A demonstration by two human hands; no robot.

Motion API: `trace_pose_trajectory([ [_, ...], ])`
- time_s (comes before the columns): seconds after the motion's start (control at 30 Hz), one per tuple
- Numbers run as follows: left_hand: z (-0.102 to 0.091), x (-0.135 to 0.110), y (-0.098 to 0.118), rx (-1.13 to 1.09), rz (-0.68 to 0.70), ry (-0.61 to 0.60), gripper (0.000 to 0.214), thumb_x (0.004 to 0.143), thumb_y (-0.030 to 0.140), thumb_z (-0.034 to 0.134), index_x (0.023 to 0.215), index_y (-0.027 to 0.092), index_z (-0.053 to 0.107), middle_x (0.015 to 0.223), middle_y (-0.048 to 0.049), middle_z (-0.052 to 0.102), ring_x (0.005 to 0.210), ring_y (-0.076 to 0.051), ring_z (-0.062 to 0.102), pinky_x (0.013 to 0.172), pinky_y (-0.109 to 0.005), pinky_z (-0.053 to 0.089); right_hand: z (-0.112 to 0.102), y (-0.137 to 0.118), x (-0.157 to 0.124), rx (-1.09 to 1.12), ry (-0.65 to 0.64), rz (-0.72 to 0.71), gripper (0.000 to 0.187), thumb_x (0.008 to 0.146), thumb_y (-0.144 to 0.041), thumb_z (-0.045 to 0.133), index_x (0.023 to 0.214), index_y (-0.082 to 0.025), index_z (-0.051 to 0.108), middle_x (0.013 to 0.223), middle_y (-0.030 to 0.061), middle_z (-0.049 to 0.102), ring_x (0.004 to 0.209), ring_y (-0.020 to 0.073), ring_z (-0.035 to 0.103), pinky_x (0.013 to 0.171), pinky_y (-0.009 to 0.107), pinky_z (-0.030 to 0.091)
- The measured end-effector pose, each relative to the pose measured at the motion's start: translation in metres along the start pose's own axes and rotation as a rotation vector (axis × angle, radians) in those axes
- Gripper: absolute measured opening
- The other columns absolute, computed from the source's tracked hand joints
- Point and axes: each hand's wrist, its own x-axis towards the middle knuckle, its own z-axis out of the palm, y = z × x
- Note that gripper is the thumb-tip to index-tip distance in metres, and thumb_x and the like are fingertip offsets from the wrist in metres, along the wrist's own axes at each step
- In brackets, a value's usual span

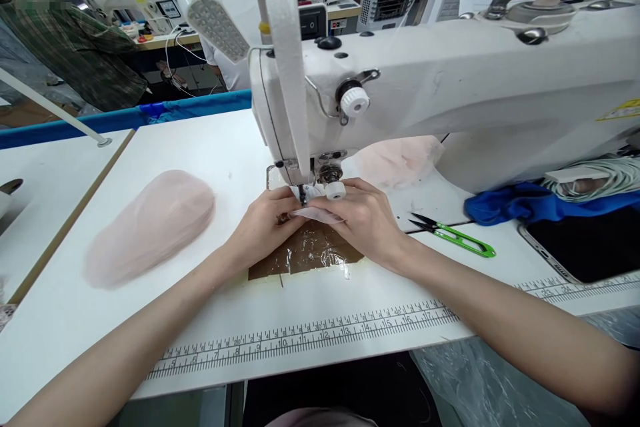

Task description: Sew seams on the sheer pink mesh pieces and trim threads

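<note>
At the needle of a white sewing machine (420, 73), both my hands hold a small piece of thin, sheer pale fabric (320, 215). My left hand (267, 220) pinches its left side close to the presser foot (303, 195). From the right, my right hand (367, 219) presses and grips the same fabric, its fingers partly hidden behind the machine head. Beneath the hands, brown tape (305, 250) covers part of the table. Left of my left hand lies a stack of sheer pale pink fabric pieces (155, 227). More pink fabric (397, 159) rests behind my right hand.
Green-handled thread snips (457, 239) lie right of my right hand, near a blue cloth (520, 203) and a phone (585, 243). A printed ruler (300, 340) runs along the table's front edge. Behind the table, two people stand near other sewing machines (145, 3).
</note>
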Motion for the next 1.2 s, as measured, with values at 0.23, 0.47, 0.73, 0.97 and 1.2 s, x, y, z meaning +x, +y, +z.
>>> trace_pose_trajectory([
  [0.23, -0.001, -0.027, 0.009, 0.45, 0.263, 0.052, 0.023, 0.096, 0.024, 0.049, 0.096, 0.019, 0.071, 0.088, -0.0063, 0.067, 0.08, -0.021, 0.056, 0.071, -0.037, 0.043, -0.009, -0.005, -0.009, 0.046, -0.133, -0.146, 0.016, 0.092, -0.023, 0.059, 0.084, -0.019, 0.071, 0.084, -0.001, 0.075, 0.085, 0.0156, 0.067, 0.089, 0.032, 0.045],
  [0.47, 0.008, -0.041, 0.024, 0.718, 0.336, 0.13, 0.022, 0.094, 0.018, 0.053, 0.111, 0.016, 0.067, 0.117, -0.0054, 0.071, 0.109, -0.024, 0.061, 0.086, -0.041, 0.037, -0.013, -0.007, -0.013, 0.022, -0.153, -0.225, 0.02, 0.09, -0.011, 0.054, 0.084, -0.017, 0.071, 0.093, 0.002, 0.076, 0.095, 0.017, 0.068, 0.098, 0.036, 0.043],
  [0.73, 0.006, -0.038, 0.023, 0.693, 0.328, 0.094, 0.025, 0.096, 0.016, 0.05, 0.115, 0.017, 0.066, 0.114, -0.0077, 0.072, 0.111, -0.024, 0.064, 0.09, -0.043, 0.036, -0.01, -0.006, -0.015, 0.039, -0.137, -0.212, 0.018, 0.09, -0.011, 0.056, 0.086, -0.017, 0.072, 0.095, 0.0029, 0.076, 0.095, 0.0165, 0.069, 0.099, 0.036, 0.044],
  [0.97, 0.004, -0.033, 0.018, 0.656, 0.319, 0.105, 0.026, 0.096, 0.016, 0.048, 0.115, 0.016, 0.065, 0.113, -0.008, 0.072, 0.112, -0.025, 0.064, 0.093, -0.044, 0.035, -0.007, -0.003, -0.013, 0.026, -0.114, -0.224, 0.02, 0.087, -0.005, 0.053, 0.089, -0.014, 0.071, 0.095, 0.0042, 0.076, 0.092, 0.017, 0.069, 0.1, 0.036, 0.043],
  [1.2, 0.004, -0.024, 0.007, 0.657, 0.307, 0.115, 0.025, 0.096, 0.015, 0.048, 0.114, 0.018, 0.065, 0.116, -0.0086, 0.071, 0.113, -0.024, 0.064, 0.094, -0.045, 0.034, 0.0, 0.003, -0.007, -0.052, -0.096, -0.235, 0.021, 0.085, -0.003, 0.055, 0.09, -0.015, 0.072, 0.091, 0.0021, 0.076, 0.077, 0.0159, 0.068, 0.1, 0.036, 0.042],
])
